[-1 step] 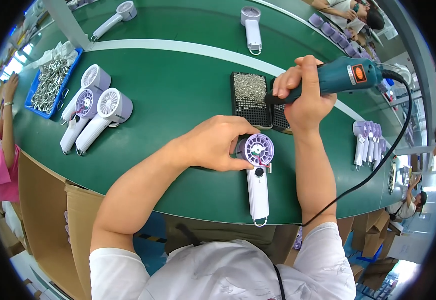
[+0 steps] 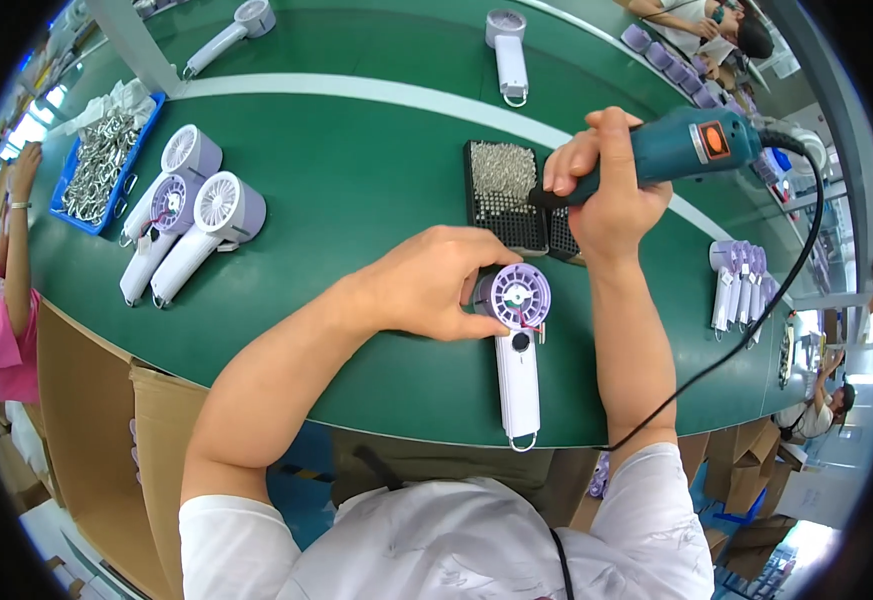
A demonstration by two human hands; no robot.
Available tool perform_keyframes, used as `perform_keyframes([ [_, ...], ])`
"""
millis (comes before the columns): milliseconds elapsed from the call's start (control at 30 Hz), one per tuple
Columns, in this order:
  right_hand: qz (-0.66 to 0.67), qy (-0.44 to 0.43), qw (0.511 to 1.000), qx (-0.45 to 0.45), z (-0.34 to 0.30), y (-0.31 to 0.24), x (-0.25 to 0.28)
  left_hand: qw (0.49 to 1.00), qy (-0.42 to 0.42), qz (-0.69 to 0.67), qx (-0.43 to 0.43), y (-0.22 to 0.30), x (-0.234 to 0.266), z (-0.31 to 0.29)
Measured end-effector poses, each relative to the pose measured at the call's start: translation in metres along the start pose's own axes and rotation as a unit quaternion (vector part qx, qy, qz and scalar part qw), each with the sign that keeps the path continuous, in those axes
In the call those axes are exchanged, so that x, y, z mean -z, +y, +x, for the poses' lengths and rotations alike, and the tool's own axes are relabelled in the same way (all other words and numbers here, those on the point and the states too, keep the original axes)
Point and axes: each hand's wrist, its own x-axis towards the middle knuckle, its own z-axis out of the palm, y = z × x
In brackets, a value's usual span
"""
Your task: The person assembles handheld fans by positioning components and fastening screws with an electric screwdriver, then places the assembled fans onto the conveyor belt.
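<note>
My left hand [image 2: 436, 285] is closed around the round head of a white and purple handheld fan [image 2: 518, 385], thumb on one side and fingers behind. The fan lies on the green bench with its handle toward me; its head has no front cover, and the hub and a red wire show. My right hand [image 2: 611, 195] grips a teal electric screwdriver [image 2: 691, 150] with a black nose. The tool's tip is over a black screw tray [image 2: 505, 237], whose upper part is full of small silvery screws. Part of a second black tray [image 2: 562, 235] shows under the tool.
To the left are several fans [image 2: 194, 225] and a blue bin [image 2: 136, 160] of metal loops. A single fan [image 2: 508, 65] lies beyond the white strip, and more fans [image 2: 736, 285] stand at right. The tool's black cord [image 2: 756, 330] hangs past my right forearm. Co-workers sit around the bench.
</note>
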Motion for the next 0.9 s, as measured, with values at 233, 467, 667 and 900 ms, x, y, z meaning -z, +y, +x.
perform_keyframes([
  [233,-0.046,-0.014,0.999,-0.006,-0.004,0.015,-0.003,1.000,-0.002,-0.002,0.022,0.001,0.003,0.000],
  [467,-0.047,-0.020,0.999,-0.006,-0.005,0.017,-0.001,1.000,0.001,0.002,0.020,0.001,0.002,0.001],
  [667,-0.056,-0.026,0.998,-0.007,-0.007,0.021,0.000,1.000,-0.003,0.003,0.018,0.001,0.002,0.000],
  [900,-0.060,-0.037,0.998,-0.002,-0.006,0.022,0.001,1.000,-0.007,0.002,0.013,0.001,0.003,0.000],
])
